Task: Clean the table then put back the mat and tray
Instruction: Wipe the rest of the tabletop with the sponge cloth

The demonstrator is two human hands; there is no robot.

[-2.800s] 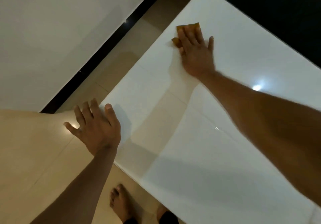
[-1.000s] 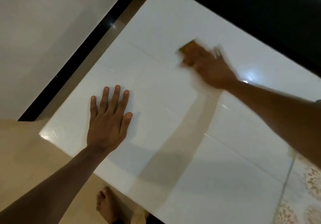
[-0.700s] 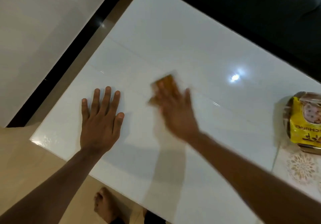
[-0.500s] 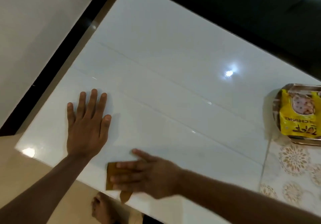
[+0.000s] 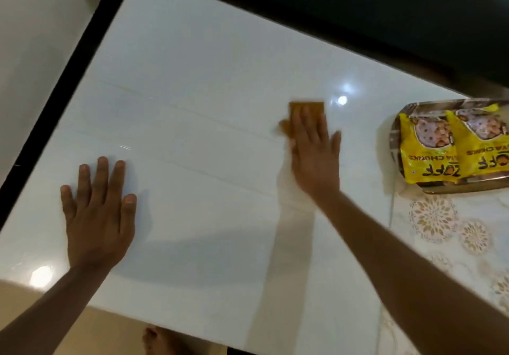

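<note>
My right hand (image 5: pixel 314 156) presses the cloth (image 5: pixel 305 109) flat-fingered onto the table (image 5: pixel 206 79). My left hand (image 5: pixel 99 217) rests flat, fingers straight.

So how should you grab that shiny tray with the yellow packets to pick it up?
Probably by the tray's raised rim, coming from its rounded left end, the one bare side facing the right hand. The yellow packets fill its middle, and its near edge sits on the flowered mat, so fingers pinch best over that lip.
</note>
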